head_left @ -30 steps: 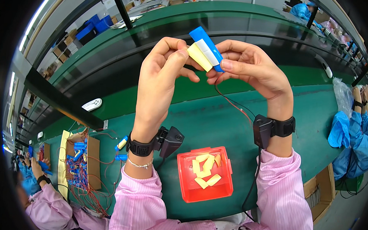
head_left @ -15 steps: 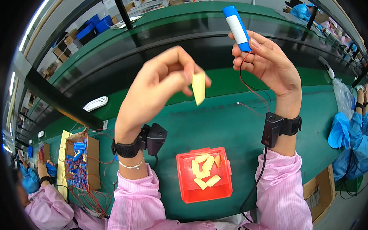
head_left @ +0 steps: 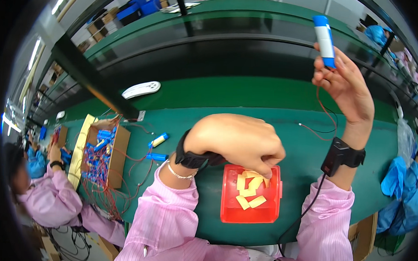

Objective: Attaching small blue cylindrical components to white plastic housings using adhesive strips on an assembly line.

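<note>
My right hand [head_left: 344,85] is raised at the upper right, its fingers and thumb gripping the lower end of a blue cylindrical battery pack [head_left: 325,42] with a white label. Thin red and black wires [head_left: 328,112] hang from the pack to a small white connector. Over the far edge of a red plastic tray [head_left: 224,210] hovers my left hand [head_left: 241,139], bent down with fingers curled and thumb tip among pale yellow strips [head_left: 248,193]. Its fingertips are largely hidden, so whether a strip is between them does not show.
Two loose battery packs, one bearing yellow [head_left: 159,140] and one blue [head_left: 157,156], lie left of my left wrist. A cardboard box [head_left: 119,157] of wired packs stands farther left, beside a co-worker in a pink sleeve [head_left: 52,198]. A white device [head_left: 141,90] rests beyond.
My left hand has come down to the tray; the yellow strip it pinched no longer shows in it. My right hand still holds the battery pack. The view has shifted, moving the scene rightward.
</note>
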The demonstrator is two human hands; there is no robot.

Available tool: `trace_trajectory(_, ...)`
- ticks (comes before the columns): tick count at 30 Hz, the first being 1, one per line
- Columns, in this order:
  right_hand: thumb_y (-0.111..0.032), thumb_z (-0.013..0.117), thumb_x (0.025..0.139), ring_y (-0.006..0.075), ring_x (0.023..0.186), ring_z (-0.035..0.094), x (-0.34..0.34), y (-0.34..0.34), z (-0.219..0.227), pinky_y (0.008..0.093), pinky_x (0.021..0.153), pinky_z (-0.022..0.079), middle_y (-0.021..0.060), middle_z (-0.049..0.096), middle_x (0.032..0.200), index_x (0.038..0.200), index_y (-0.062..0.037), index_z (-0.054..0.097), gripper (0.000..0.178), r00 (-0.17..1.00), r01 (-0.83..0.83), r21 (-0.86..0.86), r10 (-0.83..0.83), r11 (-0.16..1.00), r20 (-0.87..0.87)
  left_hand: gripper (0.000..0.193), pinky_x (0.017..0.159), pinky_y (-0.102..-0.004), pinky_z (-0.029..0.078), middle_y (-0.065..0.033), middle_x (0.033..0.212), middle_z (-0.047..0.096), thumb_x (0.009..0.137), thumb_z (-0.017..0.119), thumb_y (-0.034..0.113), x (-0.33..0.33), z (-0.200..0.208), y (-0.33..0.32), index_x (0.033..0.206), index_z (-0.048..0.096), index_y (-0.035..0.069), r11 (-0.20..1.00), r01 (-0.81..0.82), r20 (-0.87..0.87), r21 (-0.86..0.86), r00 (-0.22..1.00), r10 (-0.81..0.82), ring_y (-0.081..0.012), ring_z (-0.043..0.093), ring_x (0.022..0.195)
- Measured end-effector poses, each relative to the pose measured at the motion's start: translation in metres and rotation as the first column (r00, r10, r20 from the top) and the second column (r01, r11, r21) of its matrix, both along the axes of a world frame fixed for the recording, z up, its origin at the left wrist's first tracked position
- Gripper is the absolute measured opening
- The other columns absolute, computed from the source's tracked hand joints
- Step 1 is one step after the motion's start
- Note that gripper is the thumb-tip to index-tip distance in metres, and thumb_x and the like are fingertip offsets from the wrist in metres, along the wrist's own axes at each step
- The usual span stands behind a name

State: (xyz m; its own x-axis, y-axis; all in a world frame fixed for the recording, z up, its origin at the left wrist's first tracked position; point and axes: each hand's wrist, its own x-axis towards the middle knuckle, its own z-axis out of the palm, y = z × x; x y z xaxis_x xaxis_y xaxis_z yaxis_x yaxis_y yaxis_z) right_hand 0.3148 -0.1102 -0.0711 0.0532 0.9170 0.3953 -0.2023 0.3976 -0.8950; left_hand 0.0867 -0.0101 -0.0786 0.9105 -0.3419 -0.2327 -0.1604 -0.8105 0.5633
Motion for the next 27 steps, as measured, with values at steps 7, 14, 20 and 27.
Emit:
trace_trajectory(7,-0.023,0.056,0.098,0.0175,0.088,0.066,0.002,-0.003,0.001,0.0285,0.081,0.055,0.0139,0.065,0.103,0.131,0.0071,0.048,0.045,0.994,0.091,-0.028,-0.089,0.995,0.059,0.022,0.07,-0.0318,0.053,-0.0094,0.082,0.068,0.097,0.053,0.018,-0.011,-0.001,0.048,0.092,0.061,-0.002,0.925,-0.226,0.018,-0.306,0.97,0.243,-0.0196,0.067,0.077)
trace_trajectory(14,-0.023,0.056,0.098,0.0173,0.087,0.067,-0.001,0.0,0.006,0.0271,0.08,0.055,0.014,0.066,0.103,0.129,0.0066,0.05,0.043,0.992,0.109,-0.05,-0.106,0.993,0.071,0.024,0.081,-0.0371,0.052,-0.013,0.094,0.072,0.092,0.057,0.021,-0.113,-0.048,0.217,0.096,0.069,0.001,0.007,-0.994,0.729,-0.108,-0.074,0.681,-0.0256,0.069,0.09)
trace_trajectory(20,-0.022,0.057,0.098,0.0176,0.087,0.067,-0.003,0.003,0.004,0.0273,0.079,0.055,0.0146,0.066,0.103,0.127,0.0059,0.051,0.041,0.991,0.134,-0.02,-0.134,0.991,0.019,0.028,0.094,-0.039,0.05,-0.0143,0.111,0.07,0.08,0.07,0.011,-0.166,-0.095,0.24,0.107,0.071,0.008,-0.219,-0.976,0.564,-0.018,-0.191,0.803,-0.0306,0.066,0.107)
trace_trajectory(27,-0.021,0.058,0.097,0.0176,0.087,0.068,-0.005,0.007,0.002,0.028,0.079,0.055,0.0153,0.066,0.104,0.126,0.0049,0.052,0.039,0.985,0.175,0.002,-0.175,0.985,0.015,0.033,0.096,-0.0388,0.049,-0.017,0.112,0.069,0.077,0.07,0.01,-0.158,-0.132,0.267,0.11,0.071,0.008,-0.093,-0.995,0.458,0.044,-0.062,0.887,-0.0318,0.064,0.109)
